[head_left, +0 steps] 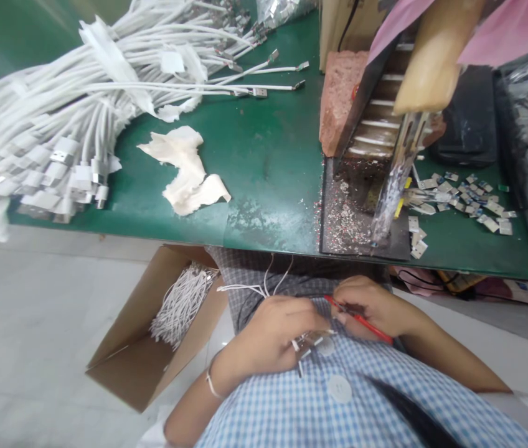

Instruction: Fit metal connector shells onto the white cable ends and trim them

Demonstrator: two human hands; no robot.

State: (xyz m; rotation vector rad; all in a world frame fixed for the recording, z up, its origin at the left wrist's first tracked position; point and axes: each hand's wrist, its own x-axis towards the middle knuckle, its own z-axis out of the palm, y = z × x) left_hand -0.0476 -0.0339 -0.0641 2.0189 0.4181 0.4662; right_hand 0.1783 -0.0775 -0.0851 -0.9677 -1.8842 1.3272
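Observation:
Low over my lap, my left hand (282, 330) is closed around several thin white cables (249, 289). Their metal-ended tips poke out below its fingers, and the loose lengths trail out above the hand. Close beside it, my right hand (371, 308) grips a red-handled tool (373, 330). The tool's working end points toward the left hand; fingers partly cover it, so its exact kind is unclear. Both hands are in front of a blue checked garment (287, 404), just below the table's front edge.
A large bundle of white USB cables (77, 106) lies on the green table (264, 162), near a torn paper scrap (189, 168). On the right are a brick (341, 93), a wooden-handled soldering iron (427, 68) and loose metal connectors (472, 196). Below left, a cardboard box (124, 336) holds cables.

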